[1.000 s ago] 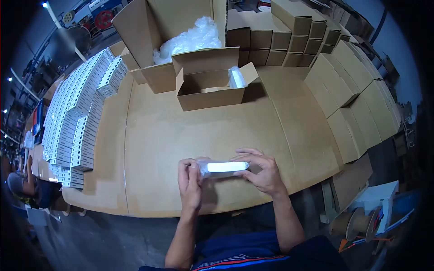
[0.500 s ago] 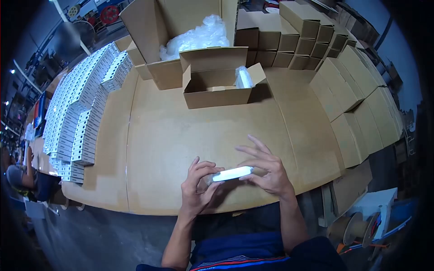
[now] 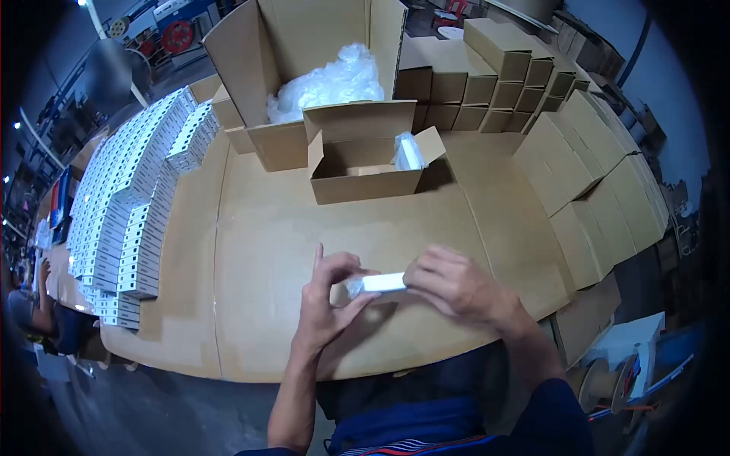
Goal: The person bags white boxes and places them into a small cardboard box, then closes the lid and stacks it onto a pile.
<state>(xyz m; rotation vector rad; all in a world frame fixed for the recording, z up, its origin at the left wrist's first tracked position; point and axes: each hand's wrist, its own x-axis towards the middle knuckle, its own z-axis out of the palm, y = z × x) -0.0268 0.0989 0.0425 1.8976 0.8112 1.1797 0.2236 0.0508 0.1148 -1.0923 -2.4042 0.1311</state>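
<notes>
Above the table's front part, a small white box in clear plastic wrap (image 3: 383,283) is held level between my two hands. My left hand (image 3: 328,292) pinches its left end, where crumpled plastic shows, with the index finger raised. Closed over the right end is my right hand (image 3: 450,283), its fingers pressed together and hiding that end. Beyond my hands stands an open cardboard carton (image 3: 366,188) with its flaps up. One plastic-wrapped white box (image 3: 408,152) leans upright in the carton's right end.
Stacked small white boxes (image 3: 137,205) line the table's left side. A large open carton (image 3: 277,146) with clear plastic bags (image 3: 331,83) stands at the back. Brown cartons (image 3: 487,91) are piled at the back right, more cartons (image 3: 601,190) at right. Another person (image 3: 42,311) sits far left.
My right hand has gone from spread fingers to closed around the box's right end. My left hand keeps its pinch. The view has tilted slightly, so the table appears lower.
</notes>
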